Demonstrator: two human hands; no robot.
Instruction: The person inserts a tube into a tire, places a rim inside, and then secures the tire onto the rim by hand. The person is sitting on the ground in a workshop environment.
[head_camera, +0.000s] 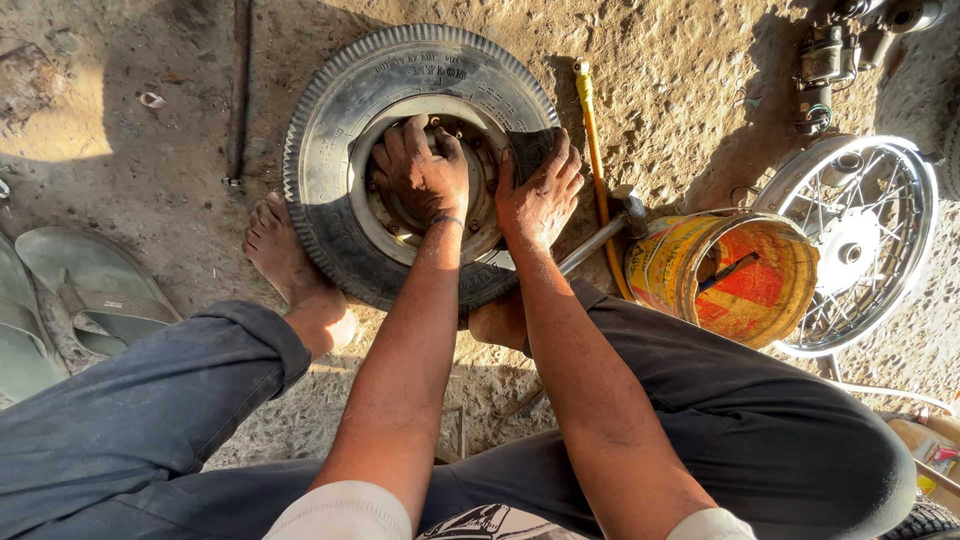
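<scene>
Left of the tyre (330, 150), two grey sandals (90, 290) lie on the dirt; a bare foot (285, 255) presses against the tyre's lower-left tread, and a second foot shows just below the tyre. Tyre lies flat on the ground, mounted on a metal rim (480, 215) with bolts round its hub. Left hand (420, 170) is spread, fingers curled down into the rim's well, gripping its inner edge. Right hand (540, 190) sits at the tyre's right side, clamped over a flap of black rubber (530, 148) pulled up from between tyre and rim. Judged: the tyre and rim together look heavy; thick stiff sidewall, ribbed tread offering grip. The rubber flap seems softer, bendable, likely dusty and a little slick. Best holds appear to be the rim's inner lip and the bead edge. Right of the tyre: a yellow rod (592, 140), a hammer (610, 232), a yellow bucket (730, 275), then a spoked wheel (865, 235).
</scene>
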